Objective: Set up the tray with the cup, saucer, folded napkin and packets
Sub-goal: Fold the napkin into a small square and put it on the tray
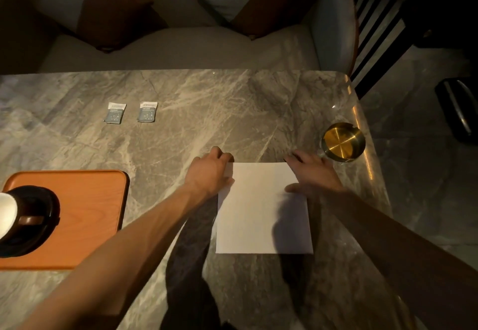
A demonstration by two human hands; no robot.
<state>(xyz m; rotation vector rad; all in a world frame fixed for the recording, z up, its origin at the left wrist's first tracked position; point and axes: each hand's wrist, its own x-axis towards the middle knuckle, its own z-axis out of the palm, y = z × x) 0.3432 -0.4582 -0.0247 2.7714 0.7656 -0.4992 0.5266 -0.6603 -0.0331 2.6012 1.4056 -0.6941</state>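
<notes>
Evidently both hands pin the napkin (261, 208) flat for folding: left hand (210, 170) pinching its far corner, right hand (313, 171) spread wide

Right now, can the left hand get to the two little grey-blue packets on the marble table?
Probably yes. The left hand rests on the white napkin's far left corner, and only bare grey marble table lies between it and the two small grey-blue packets. Nothing blocks the way, though it must reach forward and left.
</notes>
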